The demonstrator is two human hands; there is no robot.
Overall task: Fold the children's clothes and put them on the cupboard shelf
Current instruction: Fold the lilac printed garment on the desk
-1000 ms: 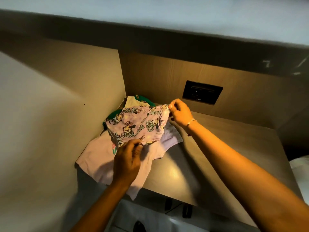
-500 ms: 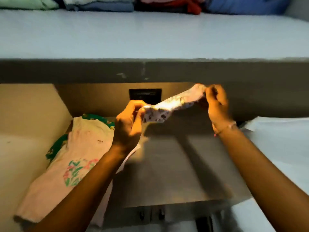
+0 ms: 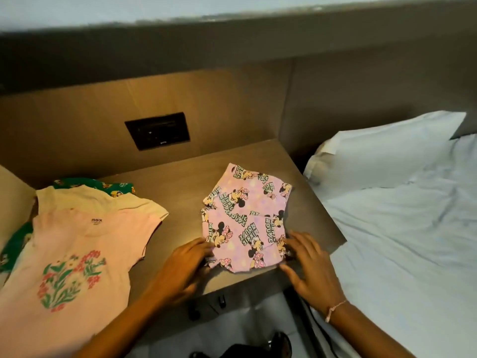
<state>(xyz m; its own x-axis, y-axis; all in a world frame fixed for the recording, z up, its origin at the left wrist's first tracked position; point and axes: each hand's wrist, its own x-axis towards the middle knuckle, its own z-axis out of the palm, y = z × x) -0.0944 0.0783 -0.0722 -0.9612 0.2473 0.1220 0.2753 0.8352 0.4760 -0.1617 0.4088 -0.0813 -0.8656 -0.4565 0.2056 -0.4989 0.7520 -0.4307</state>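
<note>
Printed shorts (image 3: pixel 245 220) flat on tabletop (image 3: pixel 180 182), left hand (image 3: pixel 189 262) straight-fingered at their near-left edge, right hand (image 3: pixel 308 267) spread at near-right corner

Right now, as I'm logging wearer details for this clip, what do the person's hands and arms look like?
Both forearms are bare: no sleeves in view, no gloves. The left hand and wrist carry nothing visible. The right hand has a thin pale cord bracelet round its wrist. Rings: too blurred to tell.

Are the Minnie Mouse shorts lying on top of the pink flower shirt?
No, the shorts lie flat on the bare tabletop to the right of the shirt, with a gap between them.
</note>
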